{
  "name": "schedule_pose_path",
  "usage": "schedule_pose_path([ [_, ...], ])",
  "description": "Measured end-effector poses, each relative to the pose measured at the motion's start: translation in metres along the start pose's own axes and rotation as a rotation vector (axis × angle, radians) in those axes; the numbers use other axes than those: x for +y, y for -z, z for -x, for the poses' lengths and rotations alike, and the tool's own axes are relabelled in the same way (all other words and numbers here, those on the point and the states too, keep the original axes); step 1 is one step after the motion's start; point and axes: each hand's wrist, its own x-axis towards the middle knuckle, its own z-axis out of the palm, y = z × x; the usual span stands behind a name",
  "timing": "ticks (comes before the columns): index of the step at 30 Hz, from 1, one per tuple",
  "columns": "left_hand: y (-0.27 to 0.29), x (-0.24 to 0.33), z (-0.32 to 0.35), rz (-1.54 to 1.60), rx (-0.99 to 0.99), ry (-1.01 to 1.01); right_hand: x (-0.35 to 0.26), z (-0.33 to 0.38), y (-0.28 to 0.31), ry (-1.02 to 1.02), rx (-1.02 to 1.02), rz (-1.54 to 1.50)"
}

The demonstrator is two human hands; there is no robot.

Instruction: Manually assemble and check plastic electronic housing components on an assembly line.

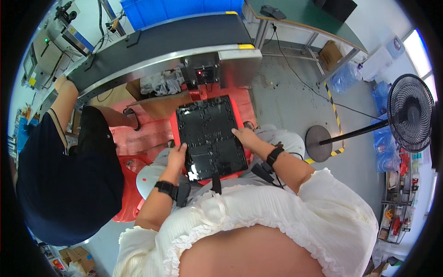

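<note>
A glossy black rectangular plastic panel [213,138], with rows of small raised details, lies over a red crate-like base [176,128] in front of my body. My left hand [176,158] grips its left edge, thumb on top and fingers mostly hidden. Along the right edge, my right hand [245,138] holds the same panel, also with the thumb over the rim. A black strap-like piece [216,183] hangs at the near edge. Whether the panel rests on the red base or is slightly raised, I cannot tell.
A conveyor belt [170,38] runs across the far side. At my left sits another person [69,184] in dark clothing, one hand at the conveyor's left end. A standing fan [410,113] is at right. Beneath the conveyor is an open cardboard box [166,105]; a green-topped table [304,23] stands beyond.
</note>
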Motion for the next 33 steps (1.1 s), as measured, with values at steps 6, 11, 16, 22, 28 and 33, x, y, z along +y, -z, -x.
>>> schedule_pose_path([
  [6, 0.015, -0.003, 0.023, 0.117, -0.094, 0.000, -0.060, 0.022, 0.049, -0.057, -0.443, 0.545],
  [11, 0.091, -0.007, 0.039, -0.769, 0.464, -0.313, -0.198, -0.014, 0.134, 0.502, -0.662, 0.835],
  [16, 0.120, -0.017, 0.049, -0.738, 0.509, 0.185, -0.333, -0.101, 0.177, 1.044, -0.081, 0.568],
  [22, 0.120, -0.014, 0.037, -0.875, 0.478, 0.160, -0.394, -0.205, 0.149, 0.779, 0.194, 0.737],
  [28, 0.122, -0.020, 0.038, -0.900, 0.512, 0.133, -0.375, -0.212, 0.154, 0.557, 0.417, 0.919],
  [33, 0.123, -0.025, 0.034, -0.888, 0.483, 0.147, -0.346, -0.137, 0.148, 1.029, 0.621, 0.489],
])
